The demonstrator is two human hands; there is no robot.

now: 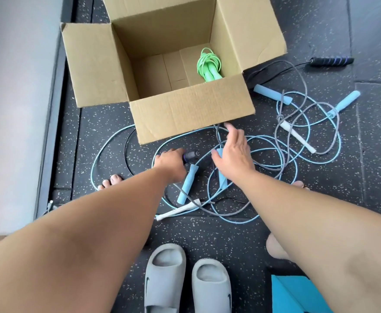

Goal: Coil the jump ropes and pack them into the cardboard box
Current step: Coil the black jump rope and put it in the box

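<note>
An open cardboard box stands on the dark speckled floor, with a coiled green jump rope inside at its right. In front of it lie tangled ropes: light blue cords, a grey cord with white handles, and a black rope. My left hand grips the black rope's handle, beside a blue foam handle. My right hand reaches over another blue handle, fingers stretched toward the box's front flap. The black rope's other handle lies far right.
Two more blue handles lie right of the box. Grey slippers sit near the bottom, with a blue object at the lower right. My bare toes rest on the floor. A wall runs along the left.
</note>
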